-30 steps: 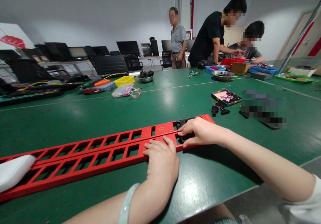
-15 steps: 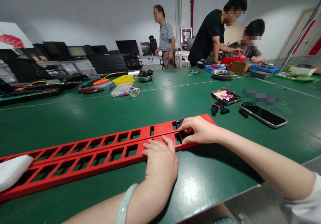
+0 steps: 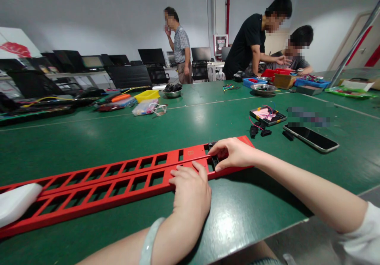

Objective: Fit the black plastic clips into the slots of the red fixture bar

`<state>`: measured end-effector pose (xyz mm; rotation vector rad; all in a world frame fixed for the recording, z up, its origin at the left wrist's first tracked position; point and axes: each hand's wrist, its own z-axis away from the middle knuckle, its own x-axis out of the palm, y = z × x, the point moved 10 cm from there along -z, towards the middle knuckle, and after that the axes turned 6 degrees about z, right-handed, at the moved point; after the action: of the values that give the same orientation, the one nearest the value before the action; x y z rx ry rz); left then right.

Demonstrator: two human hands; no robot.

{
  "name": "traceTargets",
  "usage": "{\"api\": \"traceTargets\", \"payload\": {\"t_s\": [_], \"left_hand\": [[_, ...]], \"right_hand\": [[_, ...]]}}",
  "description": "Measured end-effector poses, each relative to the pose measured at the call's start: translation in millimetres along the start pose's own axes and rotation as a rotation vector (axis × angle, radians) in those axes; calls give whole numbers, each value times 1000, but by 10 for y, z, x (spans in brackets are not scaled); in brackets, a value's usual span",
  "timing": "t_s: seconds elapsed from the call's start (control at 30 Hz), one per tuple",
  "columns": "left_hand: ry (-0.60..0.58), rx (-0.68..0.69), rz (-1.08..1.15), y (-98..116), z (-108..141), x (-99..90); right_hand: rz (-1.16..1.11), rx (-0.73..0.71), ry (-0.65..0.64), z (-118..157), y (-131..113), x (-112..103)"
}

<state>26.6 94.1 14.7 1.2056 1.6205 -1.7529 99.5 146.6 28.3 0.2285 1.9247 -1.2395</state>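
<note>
A long red frame (image 3: 173, 158) with rows of slanted openings lies across the green table. My left hand (image 3: 191, 187) rests on its near edge, fingers spread over the red surface, holding nothing. Over the frame's right part, my right hand (image 3: 234, 154) has thumb and index finger at a black part (image 3: 214, 162) set in an opening. The fingers are curled around that black part, and the palm covers some of the frame. A white object (image 3: 18, 203) lies on the left end of the frame.
Right of the frame are a phone (image 3: 311, 137), small black parts (image 3: 257, 130) and an open box with wires (image 3: 268, 115). Farther back lie a yellow tray (image 3: 147, 95), metal bowls (image 3: 263, 89) and blue bins (image 3: 252, 82). Several people are beyond the table.
The person in the checked shirt has moved left and raised a hand to the face. My hands have hardly moved on the red frame.
</note>
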Motion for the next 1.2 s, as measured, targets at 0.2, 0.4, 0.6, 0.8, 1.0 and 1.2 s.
{"api": "traceTargets", "payload": {"t_s": [0.2, 0.4, 0.6, 0.8, 1.0, 1.2], "left_hand": [[3, -2, -16, 0, 3, 9], [9, 7, -32, 3, -5, 12], [15, 12, -49, 1, -9, 15], [18, 0, -65, -17, -2, -15], [-5, 2, -73, -16, 0, 2], [-19, -3, -68, -17, -5, -5]], "right_hand": [[26, 3, 0, 17, 17, 20], [178, -126, -1, 44, -134, -27], [308, -308, -22, 122, -332, 9], [507, -314, -26, 145, -407, 117], [914, -107, -14, 270, -469, 383], [988, 62, 0, 399, -487, 529]]}}
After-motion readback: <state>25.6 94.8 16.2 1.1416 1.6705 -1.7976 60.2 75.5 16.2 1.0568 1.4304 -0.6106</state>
